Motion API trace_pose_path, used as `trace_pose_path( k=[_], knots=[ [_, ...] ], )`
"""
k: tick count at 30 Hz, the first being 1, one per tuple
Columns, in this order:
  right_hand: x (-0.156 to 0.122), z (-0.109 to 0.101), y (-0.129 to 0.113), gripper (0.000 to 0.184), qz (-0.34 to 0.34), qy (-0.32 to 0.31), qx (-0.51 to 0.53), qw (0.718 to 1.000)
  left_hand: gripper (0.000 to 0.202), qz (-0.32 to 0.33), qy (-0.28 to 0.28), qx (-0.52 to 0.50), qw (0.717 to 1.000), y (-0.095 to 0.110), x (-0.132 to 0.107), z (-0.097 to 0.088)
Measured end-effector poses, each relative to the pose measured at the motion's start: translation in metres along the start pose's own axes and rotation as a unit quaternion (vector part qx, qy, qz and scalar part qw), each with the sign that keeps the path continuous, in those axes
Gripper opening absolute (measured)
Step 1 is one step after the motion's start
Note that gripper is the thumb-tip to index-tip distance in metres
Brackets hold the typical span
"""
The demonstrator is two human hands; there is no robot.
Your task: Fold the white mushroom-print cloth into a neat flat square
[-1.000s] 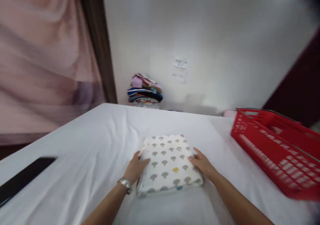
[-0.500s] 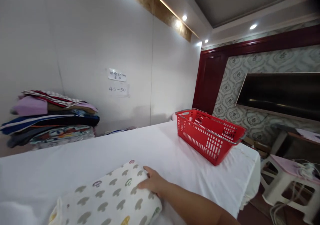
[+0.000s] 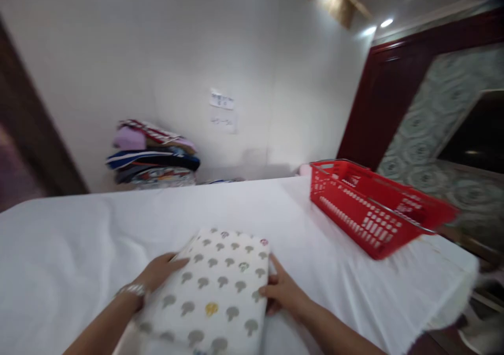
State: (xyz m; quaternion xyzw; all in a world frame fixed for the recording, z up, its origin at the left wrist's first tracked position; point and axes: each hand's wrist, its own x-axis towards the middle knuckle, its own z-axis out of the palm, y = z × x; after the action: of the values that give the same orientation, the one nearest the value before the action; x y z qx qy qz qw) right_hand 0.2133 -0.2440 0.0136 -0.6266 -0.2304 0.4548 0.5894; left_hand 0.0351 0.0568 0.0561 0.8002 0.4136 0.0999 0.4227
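Observation:
A folded white cloth (image 3: 220, 286) printed with grey mushrooms and a few coloured ones lies in front of me on the white-covered table (image 3: 118, 229). My left hand (image 3: 161, 271), with a bracelet at the wrist, holds its left edge, and some of those fingers are hidden. At the opposite edge my right hand (image 3: 281, 289) grips the cloth, thumb on top and lower fingers partly under the side. Whether the cloth is a garment cannot be made out.
A red plastic basket (image 3: 354, 208) with metal handles stands on the table's right side. Behind the table is a pile of folded clothes (image 3: 153, 155) against the wall. Two paper labels (image 3: 222, 111) are stuck above. A dark post (image 3: 35, 108) stands at far left.
The view has swung left. My left hand has come into view and holds the cloth's left edge. My right hand has shifted from the cloth's top to its right edge; the cloth lies straighter.

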Motion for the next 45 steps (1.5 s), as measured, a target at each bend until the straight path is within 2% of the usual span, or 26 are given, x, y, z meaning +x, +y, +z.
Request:
trace_pose_path(
  k=[1, 2, 3, 6, 8, 11, 13, 15, 17, 18, 20, 22, 24, 26, 29, 31, 33, 35, 37, 41, 45],
  knots=[
    [-0.001, -0.008, 0.002, 0.104, -0.011, 0.02, -0.062, 0.998, 0.039, 0.0, -0.025, -0.005, 1.0, 0.002, -0.005, 0.003],
    [-0.001, -0.016, 0.002, 0.094, -0.049, 0.062, -0.124, 0.989, 0.04, 0.005, -0.036, -0.011, 0.999, 0.002, -0.009, 0.005],
    [0.001, -0.024, 0.0, 0.082, -0.094, 0.093, -0.181, 0.975, 0.041, 0.0, -0.025, -0.015, 1.0, 0.002, -0.013, 0.006],
    [0.014, -0.044, -0.015, 0.051, -0.194, 0.122, -0.283, 0.931, 0.043, -0.011, 0.061, 0.044, 0.997, -0.007, -0.03, 0.004],
    [0.028, -0.048, -0.027, 0.041, -0.239, 0.118, -0.333, 0.904, 0.038, 0.004, 0.144, 0.068, 0.987, -0.014, -0.048, 0.001],
    [0.052, -0.043, -0.038, 0.038, -0.249, 0.094, -0.387, 0.883, 0.029, 0.068, 0.272, 0.058, 0.958, -0.024, -0.086, 0.0],
    [0.071, -0.037, -0.042, 0.039, -0.227, 0.064, -0.402, 0.885, 0.026, 0.091, 0.313, 0.021, 0.945, -0.029, -0.113, 0.003],
    [0.088, -0.031, -0.047, 0.04, -0.189, 0.015, -0.409, 0.893, 0.026, 0.057, 0.312, -0.055, 0.947, -0.034, -0.138, 0.01],
    [0.102, -0.027, -0.053, 0.041, -0.151, -0.039, -0.417, 0.895, 0.03, -0.031, 0.274, -0.189, 0.942, -0.037, -0.159, 0.021],
    [0.107, -0.026, -0.057, 0.041, -0.14, -0.065, -0.42, 0.894, 0.034, -0.083, 0.239, -0.273, 0.928, -0.037, -0.168, 0.027],
    [0.116, -0.025, -0.064, 0.043, -0.136, -0.101, -0.419, 0.892, 0.041, -0.169, 0.156, -0.423, 0.877, -0.033, -0.182, 0.041],
    [0.123, -0.024, -0.068, 0.044, -0.128, -0.124, -0.418, 0.891, 0.042, -0.196, 0.097, -0.52, 0.826, -0.025, -0.19, 0.053],
    [0.126, -0.024, -0.07, 0.041, -0.101, -0.14, -0.417, 0.892, 0.038, -0.178, 0.053, -0.569, 0.801, -0.013, -0.19, 0.062],
    [0.124, -0.024, -0.069, 0.039, -0.067, -0.143, -0.407, 0.9, 0.032, -0.148, 0.03, -0.579, 0.801, -0.001, -0.181, 0.067],
    [0.105, -0.027, -0.065, 0.045, 0.025, -0.147, -0.36, 0.921, 0.03, -0.128, 0.069, -0.564, 0.813, 0.009, -0.156, 0.07],
    [0.083, -0.03, -0.061, 0.048, 0.108, -0.174, -0.299, 0.932, 0.039, -0.141, 0.116, -0.545, 0.818, 0.009, -0.139, 0.069],
    [0.059, -0.034, -0.056, 0.049, 0.154, -0.211, -0.23, 0.938, 0.053, -0.171, 0.152, -0.521, 0.822, 0.006, -0.127, 0.069],
    [0.038, -0.038, -0.05, 0.051, 0.156, -0.223, -0.184, 0.945, 0.066, -0.195, 0.154, -0.503, 0.827, 0.002, -0.121, 0.068],
    [0.023, -0.04, -0.048, 0.054, 0.146, -0.21, -0.166, 0.952, 0.075, -0.201, 0.123, -0.494, 0.837, -0.002, -0.119, 0.067],
    [0.018, -0.034, -0.051, 0.054, 0.142, -0.176, -0.143, 0.964, 0.088, -0.2, 0.086, -0.437, 0.873, -0.004, -0.108, 0.062],
    [0.029, -0.017, -0.056, 0.053, 0.17, -0.166, -0.062, 0.969, 0.086, -0.182, 0.135, -0.295, 0.928, -0.005, -0.083, 0.059]
  ],
)
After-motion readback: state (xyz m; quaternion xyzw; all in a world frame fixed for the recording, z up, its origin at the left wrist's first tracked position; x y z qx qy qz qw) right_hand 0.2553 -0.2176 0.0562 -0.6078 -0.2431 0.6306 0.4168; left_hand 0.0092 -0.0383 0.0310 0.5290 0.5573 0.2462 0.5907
